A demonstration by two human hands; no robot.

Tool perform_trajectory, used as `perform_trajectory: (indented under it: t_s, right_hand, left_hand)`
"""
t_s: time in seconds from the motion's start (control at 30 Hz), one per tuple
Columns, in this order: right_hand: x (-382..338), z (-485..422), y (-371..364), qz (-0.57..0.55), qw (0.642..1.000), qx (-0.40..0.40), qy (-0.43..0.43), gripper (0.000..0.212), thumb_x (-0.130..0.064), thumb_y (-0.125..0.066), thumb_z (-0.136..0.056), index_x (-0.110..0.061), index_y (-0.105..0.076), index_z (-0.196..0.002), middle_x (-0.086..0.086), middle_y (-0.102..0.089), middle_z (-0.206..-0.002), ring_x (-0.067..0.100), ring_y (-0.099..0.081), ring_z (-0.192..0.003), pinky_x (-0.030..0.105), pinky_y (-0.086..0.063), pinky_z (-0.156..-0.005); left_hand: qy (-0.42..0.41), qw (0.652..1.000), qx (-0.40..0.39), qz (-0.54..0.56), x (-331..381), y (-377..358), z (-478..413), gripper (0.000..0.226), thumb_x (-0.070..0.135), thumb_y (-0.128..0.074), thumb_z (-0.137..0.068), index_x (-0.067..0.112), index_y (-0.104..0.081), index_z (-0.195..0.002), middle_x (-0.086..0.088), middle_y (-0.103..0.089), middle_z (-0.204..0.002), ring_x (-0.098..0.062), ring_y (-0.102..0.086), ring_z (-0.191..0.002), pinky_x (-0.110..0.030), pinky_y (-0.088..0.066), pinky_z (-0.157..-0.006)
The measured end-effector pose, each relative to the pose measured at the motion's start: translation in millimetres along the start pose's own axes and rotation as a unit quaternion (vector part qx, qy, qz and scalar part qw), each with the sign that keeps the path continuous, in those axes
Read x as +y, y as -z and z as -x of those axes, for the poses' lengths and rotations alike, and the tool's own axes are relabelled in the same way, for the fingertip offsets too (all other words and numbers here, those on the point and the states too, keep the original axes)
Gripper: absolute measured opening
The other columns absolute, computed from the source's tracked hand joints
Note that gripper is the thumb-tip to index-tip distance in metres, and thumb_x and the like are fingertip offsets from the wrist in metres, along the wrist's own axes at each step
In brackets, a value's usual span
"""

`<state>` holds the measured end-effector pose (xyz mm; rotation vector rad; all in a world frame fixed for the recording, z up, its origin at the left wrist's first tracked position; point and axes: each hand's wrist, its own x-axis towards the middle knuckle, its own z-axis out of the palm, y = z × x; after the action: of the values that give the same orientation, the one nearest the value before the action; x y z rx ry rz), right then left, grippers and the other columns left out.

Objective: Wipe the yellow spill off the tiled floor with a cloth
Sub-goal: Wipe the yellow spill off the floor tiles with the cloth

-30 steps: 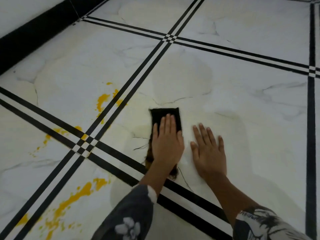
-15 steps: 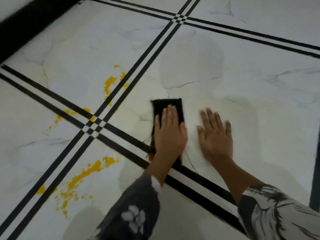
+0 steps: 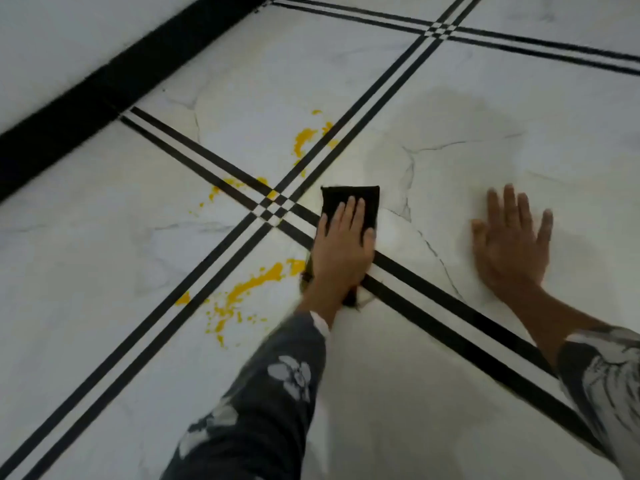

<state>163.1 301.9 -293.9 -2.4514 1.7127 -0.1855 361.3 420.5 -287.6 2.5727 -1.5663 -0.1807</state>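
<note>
Your left hand (image 3: 342, 251), fingers flat, has slid the cloth (image 3: 349, 200) to just right of the line crossing (image 3: 272, 207); right hand (image 3: 509, 242) braces flat, well apart. Yellow spill (image 3: 259, 281) around the crossing remains unwiped.

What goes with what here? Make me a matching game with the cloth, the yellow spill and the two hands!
Things:
1. cloth
2. yellow spill
3. left hand
4. right hand

Descriptions:
A. splashed in patches on the floor
B. flat on the bare floor, holding nothing
C. black, partly under a hand
D. pressing down on the cloth with straight fingers

Pairs: 1-C, 2-A, 3-D, 4-B
</note>
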Motion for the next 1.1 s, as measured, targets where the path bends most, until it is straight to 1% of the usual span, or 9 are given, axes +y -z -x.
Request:
perform_trajectory:
  t_s: [0.07,0.2,0.33,0.43,0.57,0.63,0.77,0.83,1.1]
  right_hand:
    - [-14,17,0,0.008,1.000,0.005,-0.025,0.067,-0.045,-0.002,-0.087,-0.018,-0.004,-0.148,0.002,-0.003,-0.158,0.019,-0.002,-0.145,0.044,0.011,-0.114]
    - [-81,70,-4,-0.037,0.996,-0.002,0.076,0.067,-0.043,0.005,-0.087,-0.018,-0.009,-0.148,0.001,-0.009,-0.157,0.020,-0.009,-0.144,0.041,0.009,-0.112]
    - [-134,106,-15,-0.050,0.990,-0.036,0.127,0.051,-0.033,-0.010,-0.098,-0.019,-0.009,-0.148,0.000,-0.009,-0.157,0.018,-0.006,-0.144,0.041,0.003,-0.115]
    - [-126,115,-28,-0.051,0.990,-0.048,0.126,0.059,-0.041,-0.002,-0.092,-0.022,-0.009,-0.148,-0.002,-0.007,-0.157,0.016,-0.005,-0.144,0.040,0.001,-0.115]
    - [-122,118,-32,-0.050,0.989,-0.034,0.132,0.062,-0.044,-0.001,-0.090,-0.024,-0.013,-0.147,-0.001,-0.013,-0.156,0.017,-0.011,-0.144,0.039,-0.001,-0.114]
    - [-125,119,-31,-0.057,0.991,-0.027,0.118,0.060,-0.043,-0.006,-0.092,-0.023,-0.017,-0.147,0.000,-0.018,-0.155,0.019,-0.015,-0.143,0.041,-0.006,-0.114]
    - [-124,119,-31,-0.053,0.990,-0.031,0.127,0.063,-0.045,-0.001,-0.089,-0.025,-0.013,-0.147,-0.001,-0.015,-0.156,0.018,-0.011,-0.144,0.041,-0.004,-0.114]
    - [-122,117,-34,-0.054,0.989,-0.028,0.134,0.064,-0.045,0.002,-0.088,-0.025,-0.009,-0.148,-0.002,-0.011,-0.157,0.017,-0.008,-0.144,0.039,-0.002,-0.114]
    - [-121,117,-36,-0.067,0.988,-0.019,0.139,0.058,-0.043,-0.007,-0.092,-0.025,-0.010,-0.148,-0.002,-0.011,-0.156,0.016,-0.008,-0.144,0.039,-0.001,-0.114]
  left_hand:
    - [0.051,0.999,0.003,-0.018,-46,5,-7,0.056,0.040,-0.014,-0.099,0.019,-0.005,-0.150,0.001,-0.007,-0.158,-0.014,-0.004,-0.145,-0.038,0.000,-0.118]
    - [0.174,0.983,0.042,-0.039,-80,10,71,0.056,0.038,-0.017,-0.099,0.016,-0.009,-0.150,-0.004,-0.012,-0.158,-0.017,-0.008,-0.145,-0.040,-0.002,-0.118]
    - [0.108,0.994,0.004,-0.010,-37,-1,98,0.062,0.042,-0.004,-0.092,0.018,-0.005,-0.150,-0.002,-0.007,-0.158,-0.016,-0.004,-0.145,-0.037,0.004,-0.116]
    - [0.038,0.999,-0.014,-0.012,-71,11,71,0.059,0.042,-0.010,-0.095,0.021,-0.007,-0.150,0.001,-0.010,-0.158,-0.013,-0.006,-0.145,-0.038,0.000,-0.117]
    - [0.173,0.984,0.013,-0.043,-152,19,90,0.058,0.040,-0.010,-0.098,0.016,-0.006,-0.150,-0.003,-0.010,-0.158,-0.017,-0.007,-0.145,-0.040,-0.003,-0.118]
    - [0.238,0.970,0.030,-0.043,-139,18,120,0.060,0.040,-0.008,-0.096,0.014,-0.006,-0.150,-0.005,-0.009,-0.158,-0.018,-0.006,-0.145,-0.039,-0.002,-0.118]
    - [0.144,0.990,0.014,-0.005,-73,6,116,0.061,0.042,-0.008,-0.094,0.016,-0.005,-0.149,-0.002,-0.008,-0.158,-0.017,-0.003,-0.145,-0.038,0.003,-0.116]
    - [0.096,0.995,-0.009,0.004,-90,13,88,0.058,0.042,-0.013,-0.098,0.019,-0.006,-0.150,0.001,-0.009,-0.158,-0.015,-0.004,-0.145,-0.040,0.003,-0.117]
    - [0.254,0.967,0.029,-0.008,-247,36,129,0.055,0.037,-0.021,-0.100,0.018,-0.008,-0.150,0.001,-0.009,-0.158,-0.016,-0.006,-0.145,-0.042,-0.003,-0.117]
